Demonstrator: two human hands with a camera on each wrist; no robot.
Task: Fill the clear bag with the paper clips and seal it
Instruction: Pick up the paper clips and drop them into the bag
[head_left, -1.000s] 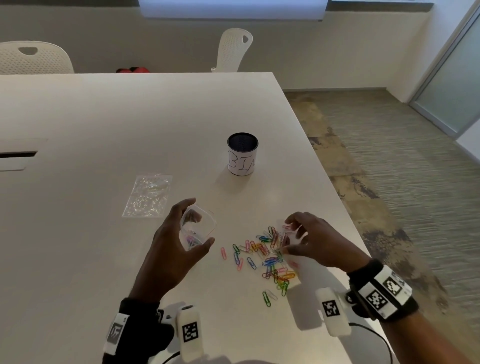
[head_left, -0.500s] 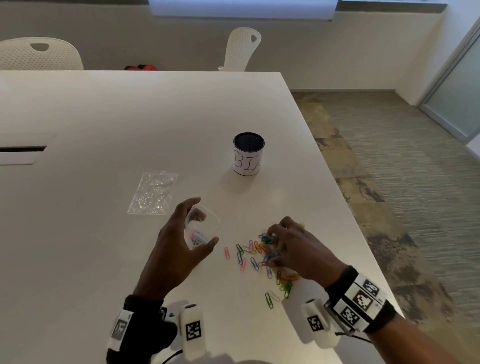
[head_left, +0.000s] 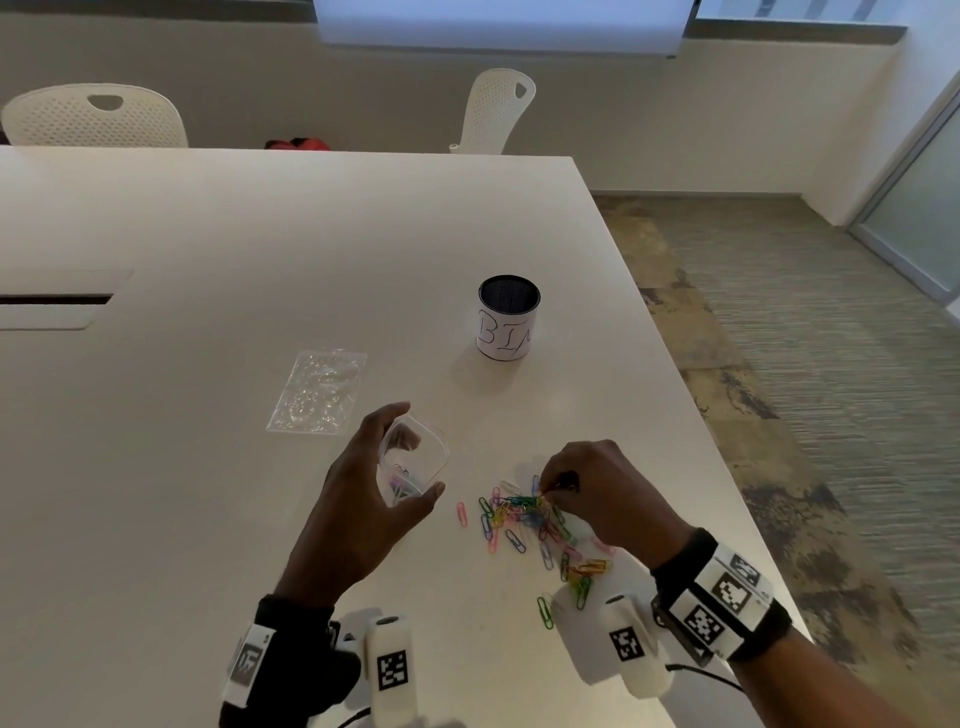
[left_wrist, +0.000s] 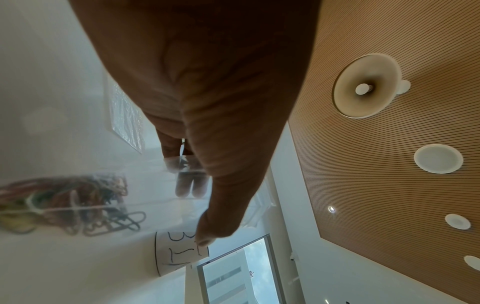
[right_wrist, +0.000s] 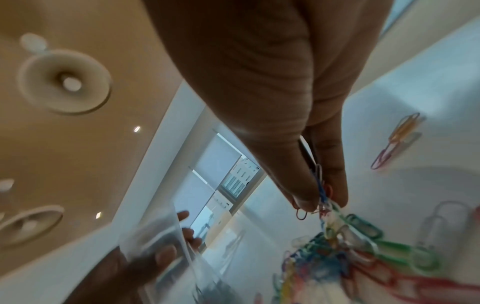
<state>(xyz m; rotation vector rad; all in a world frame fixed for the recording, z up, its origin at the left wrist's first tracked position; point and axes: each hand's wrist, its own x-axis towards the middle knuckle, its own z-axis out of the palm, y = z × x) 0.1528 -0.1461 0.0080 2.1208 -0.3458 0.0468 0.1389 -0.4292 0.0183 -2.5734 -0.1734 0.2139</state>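
Observation:
My left hand (head_left: 374, 493) grips a small clear bag (head_left: 415, 462) with its mouth held wide; a few coloured clips lie inside it (left_wrist: 67, 203). To its right, a loose heap of coloured paper clips (head_left: 524, 525) is spread on the white table (head_left: 260, 249). My right hand (head_left: 587, 493) reaches into the heap from the right, its thumb and fingers pinching a small bunch of clips (right_wrist: 320, 193). In the right wrist view the bag (right_wrist: 161, 242) shows at lower left, apart from the pinched bunch.
A second flat clear bag (head_left: 319, 392) lies on the table left of the held one. A black mesh cup with a white label (head_left: 508, 318) stands behind the heap. The table's right edge runs close by my right wrist. Two white chairs (head_left: 93, 117) stand at the far side.
My right hand dropped from beside the heap onto it and then closed its fingertips on a bunch of clips. The left hand kept holding the open bag in place.

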